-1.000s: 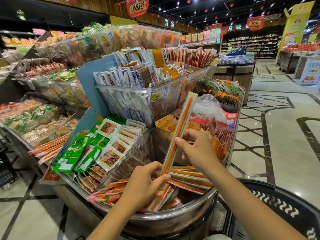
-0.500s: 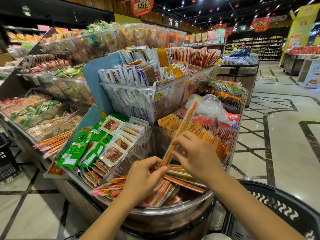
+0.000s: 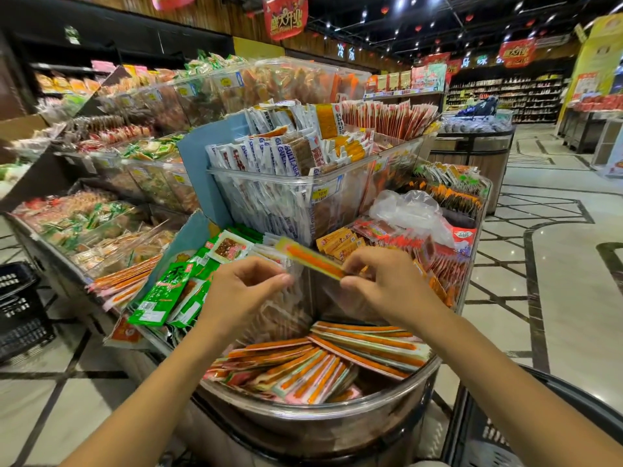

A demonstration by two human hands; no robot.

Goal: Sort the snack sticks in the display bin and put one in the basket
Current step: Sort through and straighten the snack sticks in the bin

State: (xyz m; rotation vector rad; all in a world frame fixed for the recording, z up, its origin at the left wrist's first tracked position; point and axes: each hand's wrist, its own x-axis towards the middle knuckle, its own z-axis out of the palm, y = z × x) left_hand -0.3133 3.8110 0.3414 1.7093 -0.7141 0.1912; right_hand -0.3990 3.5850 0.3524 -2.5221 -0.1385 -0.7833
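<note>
**One stick lifted, basket low on your right**

Head view: your right hand (image 3: 387,281) pinches a long orange snack stick in a clear wrapper (image 3: 312,259) by its right end. The stick's long axis slants up and to the far left above the round steel-rimmed display bin (image 3: 320,416) of fanned sticks (image 3: 320,362). Your left hand (image 3: 246,288) sits curled just beside the stick; I cannot tell whether it touches. The dark plastic basket (image 3: 505,433) lies near right, closest to your right hand.

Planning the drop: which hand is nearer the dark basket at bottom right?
Right. The right hand holds the snack stick up-left of the basket; the left hand sits farther left.
</note>
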